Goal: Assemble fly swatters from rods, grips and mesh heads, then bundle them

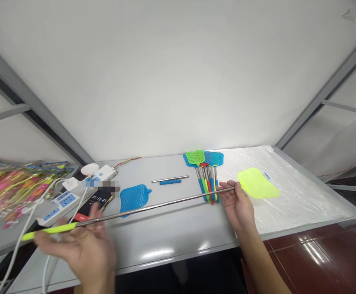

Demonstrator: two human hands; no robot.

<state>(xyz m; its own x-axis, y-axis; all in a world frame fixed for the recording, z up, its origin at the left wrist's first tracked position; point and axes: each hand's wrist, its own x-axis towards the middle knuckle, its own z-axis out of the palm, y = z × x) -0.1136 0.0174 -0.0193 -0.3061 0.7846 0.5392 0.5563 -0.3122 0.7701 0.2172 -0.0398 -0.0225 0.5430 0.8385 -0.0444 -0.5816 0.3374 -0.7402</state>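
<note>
A telescopic fly swatter with a fluorescent yellow head (257, 183) is stretched out to its full length across the table. Its thin metal rod (165, 203) runs between my two hands. My left hand (87, 247), slightly blurred and palm up, holds it by the yellow grip (54, 230), thumb and fingers loosely around it. At the other end my right hand (239, 208) pinches the rod beside the head. Under the rod lies a loose blue swatter head (135, 197). Farther back are a short metal rod (170, 179) and a blue handle (170, 182).
A pile of collapsed multicoloured swatters (206, 175) lies at the back centre. White plastic sheeting (300, 196) covers the table's right part. On the left are power strips (63, 203) with white cables, a phone with a timer (96, 200), and bagged colourful goods (18, 188).
</note>
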